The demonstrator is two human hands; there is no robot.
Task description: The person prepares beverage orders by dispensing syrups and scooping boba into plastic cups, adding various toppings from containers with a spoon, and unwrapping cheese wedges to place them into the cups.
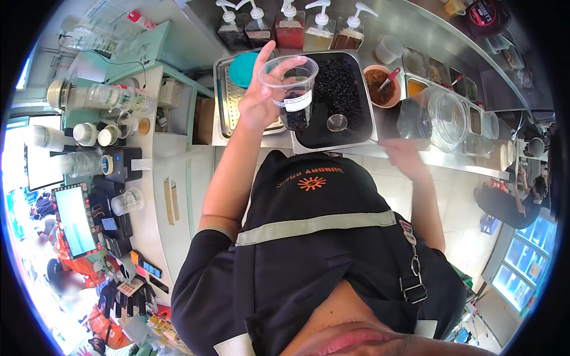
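Observation:
My left hand point(256, 101) is closed round a clear plastic cup point(297, 89) with a white printed label, its index finger pointing up past the rim. Something dark sits low in the cup or shows through it. Below and behind the cup is a deep metal tray point(369, 113) holding a heap of black pearl-like pieces point(338, 83) and dark liquid. In that tray lies the small round bowl of a ladle point(337, 122). Its handle runs right to my right hand point(405, 155), which is closed on it and smeared by motion.
Left of the black pieces is a perforated metal tray point(224, 113) with a turquoise bowl point(242, 70). Several pump bottles point(290, 31) line the back. To the right stand a bowl of brown filling point(380, 88), topping pans point(436, 72) and a large clear container point(445, 118).

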